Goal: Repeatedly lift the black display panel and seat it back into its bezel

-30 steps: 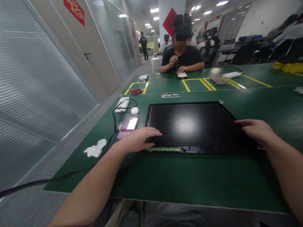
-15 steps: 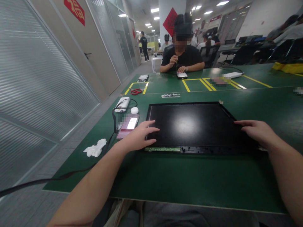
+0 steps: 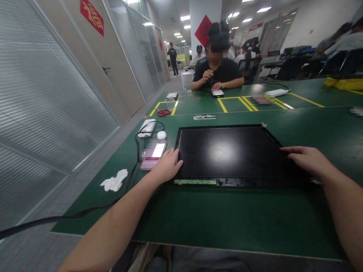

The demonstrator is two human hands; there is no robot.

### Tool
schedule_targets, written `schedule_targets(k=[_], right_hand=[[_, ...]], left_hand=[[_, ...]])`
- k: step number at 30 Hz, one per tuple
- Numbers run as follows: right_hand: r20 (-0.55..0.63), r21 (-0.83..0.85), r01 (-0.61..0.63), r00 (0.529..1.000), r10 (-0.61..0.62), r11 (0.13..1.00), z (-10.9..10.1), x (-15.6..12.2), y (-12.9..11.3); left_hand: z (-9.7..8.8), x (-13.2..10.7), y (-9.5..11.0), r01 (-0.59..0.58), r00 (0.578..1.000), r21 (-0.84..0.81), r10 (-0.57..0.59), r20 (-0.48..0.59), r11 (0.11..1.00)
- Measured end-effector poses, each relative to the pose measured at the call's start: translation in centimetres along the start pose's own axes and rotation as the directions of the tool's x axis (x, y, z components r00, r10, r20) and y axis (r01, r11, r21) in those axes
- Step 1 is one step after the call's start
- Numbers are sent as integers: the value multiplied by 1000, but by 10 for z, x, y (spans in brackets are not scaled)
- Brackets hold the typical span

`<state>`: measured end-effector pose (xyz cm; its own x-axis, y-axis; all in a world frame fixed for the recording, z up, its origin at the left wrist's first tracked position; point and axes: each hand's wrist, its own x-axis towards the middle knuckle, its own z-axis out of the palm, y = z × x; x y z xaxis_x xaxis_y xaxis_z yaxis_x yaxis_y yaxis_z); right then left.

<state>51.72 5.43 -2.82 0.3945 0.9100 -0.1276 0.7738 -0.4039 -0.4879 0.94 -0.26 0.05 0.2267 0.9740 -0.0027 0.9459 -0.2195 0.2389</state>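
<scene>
A black flat screen panel (image 3: 227, 151) lies face up on the green table (image 3: 227, 223), with a strip of green circuit board (image 3: 195, 182) along its near edge. My left hand (image 3: 166, 166) rests at the panel's near left corner, fingers along its left edge. Flat on the panel's right edge lies my right hand (image 3: 307, 160), fingers stretched out. Neither hand has lifted anything.
A phone (image 3: 153, 154) with a lit screen lies just left of the panel, beside a white earbud case (image 3: 161, 135), a white power bank (image 3: 146, 127) and a black cable (image 3: 85, 211). A crumpled white tissue (image 3: 115, 180) sits nearer. Red scissors (image 3: 163, 112) and a seated person (image 3: 217, 70) are farther back.
My left hand has slid off the panel's surface leftward to its left edge. The right hand has barely moved. The view has tilted slightly.
</scene>
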Motion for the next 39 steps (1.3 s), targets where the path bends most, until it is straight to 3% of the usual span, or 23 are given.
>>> schedule_targets(k=[10,16,19,23,25,31,39], right_hand=[[-52,57,12,999,-9,998,-1,-5,-5],[-14,12,6,1000,-6,1000,-3,-3,-6],[-12,6,23,1000,-23,1000,-3,1,-1],[-1,54,11,1000,-10,998,1,6,7],[-14,91,18,1000,-17,996,1,7,10],[24,144,22,999,-26,989,-1,4,9],[5,105,48,999,-49,993,0,9,11]], left_hand=[[4,6,-13,-74,990,-96,62,-128,993],[-3,1,-8,49,979,-325,-110,-172,944],[-4,2,-6,21,963,-603,-178,-202,798],[-5,5,1,39,947,-912,-308,-97,408],[-8,6,5,66,920,-952,-388,-58,298],[-11,7,12,147,850,-978,-524,49,147],[-7,13,10,177,829,-984,-538,154,-9]])
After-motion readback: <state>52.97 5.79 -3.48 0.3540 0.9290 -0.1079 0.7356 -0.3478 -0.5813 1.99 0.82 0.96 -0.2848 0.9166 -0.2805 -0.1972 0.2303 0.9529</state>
